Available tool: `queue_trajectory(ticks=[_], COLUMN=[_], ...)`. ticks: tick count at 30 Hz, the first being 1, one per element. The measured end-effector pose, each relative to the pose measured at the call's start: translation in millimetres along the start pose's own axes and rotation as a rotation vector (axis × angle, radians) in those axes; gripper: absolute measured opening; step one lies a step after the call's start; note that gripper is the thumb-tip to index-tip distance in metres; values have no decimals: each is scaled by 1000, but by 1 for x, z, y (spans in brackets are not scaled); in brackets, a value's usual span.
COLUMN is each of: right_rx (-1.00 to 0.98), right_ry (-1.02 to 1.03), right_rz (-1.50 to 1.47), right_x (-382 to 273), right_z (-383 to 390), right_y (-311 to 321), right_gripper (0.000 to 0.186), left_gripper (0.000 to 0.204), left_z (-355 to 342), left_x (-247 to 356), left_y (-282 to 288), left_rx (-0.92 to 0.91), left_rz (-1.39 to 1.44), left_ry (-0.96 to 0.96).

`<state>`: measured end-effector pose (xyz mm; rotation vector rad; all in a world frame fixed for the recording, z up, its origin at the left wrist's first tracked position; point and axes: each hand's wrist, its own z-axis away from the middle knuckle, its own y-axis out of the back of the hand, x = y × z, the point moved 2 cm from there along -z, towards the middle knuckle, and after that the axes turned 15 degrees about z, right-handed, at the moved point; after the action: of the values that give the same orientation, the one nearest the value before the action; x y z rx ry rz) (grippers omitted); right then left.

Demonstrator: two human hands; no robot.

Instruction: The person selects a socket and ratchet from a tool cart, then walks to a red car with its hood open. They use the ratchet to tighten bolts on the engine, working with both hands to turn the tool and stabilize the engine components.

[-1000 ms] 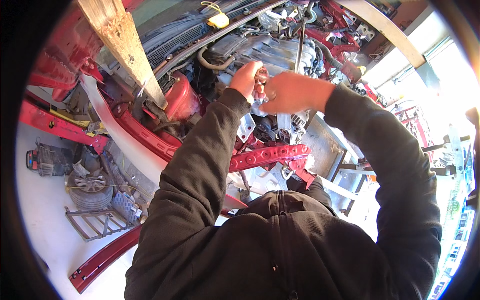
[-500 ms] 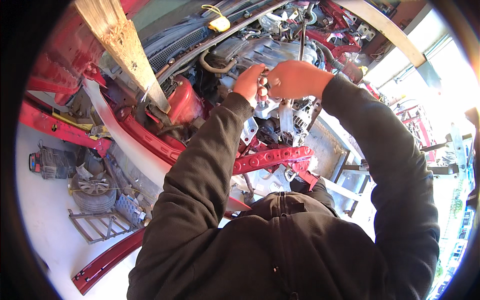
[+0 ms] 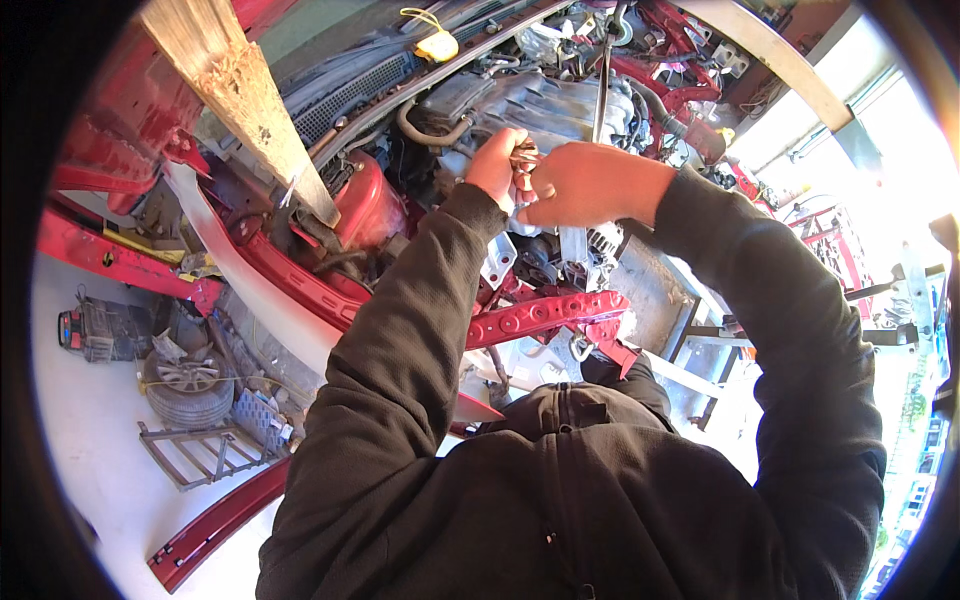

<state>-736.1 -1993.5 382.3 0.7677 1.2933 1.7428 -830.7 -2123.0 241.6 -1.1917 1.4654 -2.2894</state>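
Observation:
My left hand [image 3: 494,170] and my right hand [image 3: 597,186] meet over the front of a car's engine [image 3: 545,100]. The left hand is closed, its fingers curled around something small that I cannot make out. Right against those fingers, my right hand is closed too, thumb and fingers pinched together. Whatever lies between the hands is mostly hidden by the fingers. Just beyond the right hand rises a slim metal rod [image 3: 603,95]. Below both hands, the car's red front crossmember [image 3: 545,316] runs across the front of the engine bay.
A splintered wooden beam [image 3: 250,110] slants down at the left of the engine bay. On the cowl lies a yellow tape measure [image 3: 437,45]. A wheel [image 3: 185,372], a metal frame [image 3: 205,452] and a red bar [image 3: 215,525] lie on the floor at left.
My right hand has turned and dropped slightly, its fingers now lower against my left hand. A metal end seen below the left fingers before is now covered. My left hand stays in place.

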Motion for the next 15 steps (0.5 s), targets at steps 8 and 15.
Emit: queue_trajectory(ticks=[8,15], right_rx=[-144,57], right_ry=[-331,-328], right_rz=[-95,124], right_x=[2,-14], right_z=[19,12], right_y=[9,23], right_gripper=[62,68], left_gripper=[28,30], left_z=[-9,-8], left_x=[-5,-2], left_y=[6,7], left_rx=[64,52], left_rz=[22,76], left_ry=[-23,-13])
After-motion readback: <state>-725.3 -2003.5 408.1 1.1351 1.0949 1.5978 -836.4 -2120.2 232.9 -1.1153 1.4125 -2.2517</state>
